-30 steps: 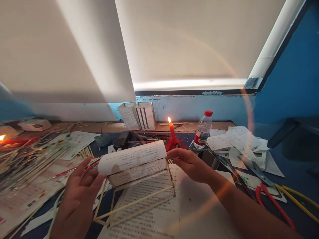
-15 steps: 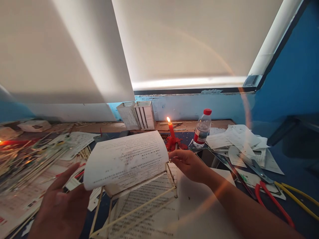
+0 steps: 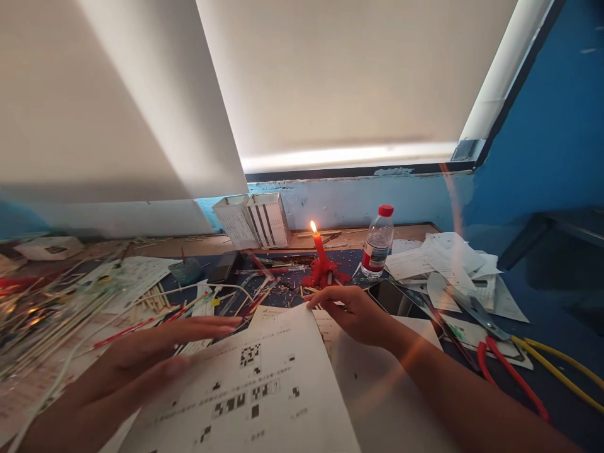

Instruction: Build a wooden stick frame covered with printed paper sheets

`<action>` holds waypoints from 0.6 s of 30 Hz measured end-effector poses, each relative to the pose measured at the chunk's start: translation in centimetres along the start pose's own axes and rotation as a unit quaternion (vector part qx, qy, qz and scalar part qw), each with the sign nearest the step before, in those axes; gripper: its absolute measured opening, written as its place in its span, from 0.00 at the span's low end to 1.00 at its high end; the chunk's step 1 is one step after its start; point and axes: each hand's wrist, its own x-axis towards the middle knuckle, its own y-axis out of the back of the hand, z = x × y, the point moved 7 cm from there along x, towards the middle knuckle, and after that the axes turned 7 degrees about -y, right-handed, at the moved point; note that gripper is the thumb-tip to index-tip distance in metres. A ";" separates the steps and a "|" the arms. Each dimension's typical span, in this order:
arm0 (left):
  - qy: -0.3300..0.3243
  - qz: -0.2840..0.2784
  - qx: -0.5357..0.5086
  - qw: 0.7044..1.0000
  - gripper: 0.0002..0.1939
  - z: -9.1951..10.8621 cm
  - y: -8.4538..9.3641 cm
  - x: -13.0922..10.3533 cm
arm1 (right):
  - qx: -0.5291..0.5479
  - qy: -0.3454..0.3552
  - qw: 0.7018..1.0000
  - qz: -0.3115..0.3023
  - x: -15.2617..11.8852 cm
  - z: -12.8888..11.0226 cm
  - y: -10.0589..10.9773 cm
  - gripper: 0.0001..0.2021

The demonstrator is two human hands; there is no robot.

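Observation:
A printed sheet of paper with small black-and-white square figures slants across the front of the desk. My right hand pinches its far corner between thumb and fingers. At the sheet's left edge is my left hand, fingers stretched out and thumb apart, slightly blurred; it may be touching the paper. The frame of thin wooden sticks is hidden, with the sheet over where it stood. Just beyond my right hand a lit red candle stands in a lump of melted red wax.
A bottle with a red cap stands right of the candle, near a dark phone. Scissors, red-handled pliers and loose papers lie at the right. Thin sticks clutter the left. Two paper-covered boxes stand behind.
The sheet has swung down toward me, showing its side with figures and covering the stick frame. My left hand has moved right and its fingers have straightened; the right keeps its pinch.

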 end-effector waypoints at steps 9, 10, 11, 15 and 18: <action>-0.158 -0.210 0.073 0.962 0.27 3.4 -4.4 2.8 | -0.082 0.044 0.995 0.046 -0.9 -1.4 1.0 0.16; -0.173 -0.226 0.087 0.955 0.28 3.0 -4.5 2.5 | -0.090 0.048 0.994 0.048 -1.0 -1.6 1.2 0.15; -0.181 -0.232 0.100 0.950 0.29 2.5 -4.5 2.2 | -0.093 0.046 0.994 0.046 -1.2 -1.7 1.3 0.14; -0.202 -0.242 0.138 0.939 0.32 2.0 -4.7 1.3 | -0.074 -0.050 0.996 -0.020 -2.1 -1.4 1.7 0.08; -0.207 -0.238 0.151 0.937 0.31 2.8 -5.0 1.1 | -0.034 -0.188 0.961 -0.201 -4.0 -0.4 -0.2 0.16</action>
